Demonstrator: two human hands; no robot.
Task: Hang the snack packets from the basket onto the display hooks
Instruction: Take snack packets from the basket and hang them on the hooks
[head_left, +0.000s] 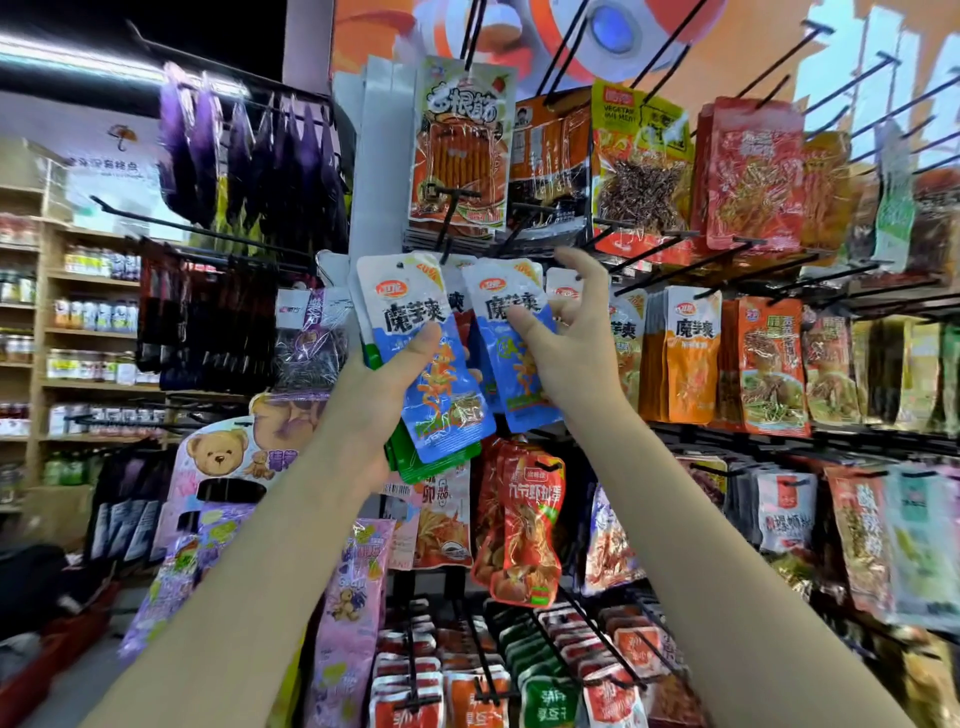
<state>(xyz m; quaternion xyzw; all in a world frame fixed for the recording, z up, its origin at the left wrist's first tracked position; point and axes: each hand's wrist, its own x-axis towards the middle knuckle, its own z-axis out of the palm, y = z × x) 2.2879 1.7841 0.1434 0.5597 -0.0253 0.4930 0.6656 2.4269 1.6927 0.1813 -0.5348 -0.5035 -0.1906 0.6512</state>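
- Two blue-and-white snack packets were up at the rack: the left hand (387, 387) gripped a fanned stack (421, 358) with a blue packet in front and green ones behind, thumb pressed across the front packet's face, probably to keep the spares together while one went on.
- The right hand (563, 332) pinched a single blue packet (506, 343) between thumb and fingers, the index finger raised toward a black display hook (524, 231) just above it; held by its upper half, likely so the hang hole could be steered onto the tip.
- I could not tell whether that packet's hole was already on the hook.
- More blue packets of the same kind hung right behind the two hands, which suggested this was the matching peg.
- To the right hung orange packets (693, 353), and above, a tall red strip snack (462, 150).
- The basket was not in view.
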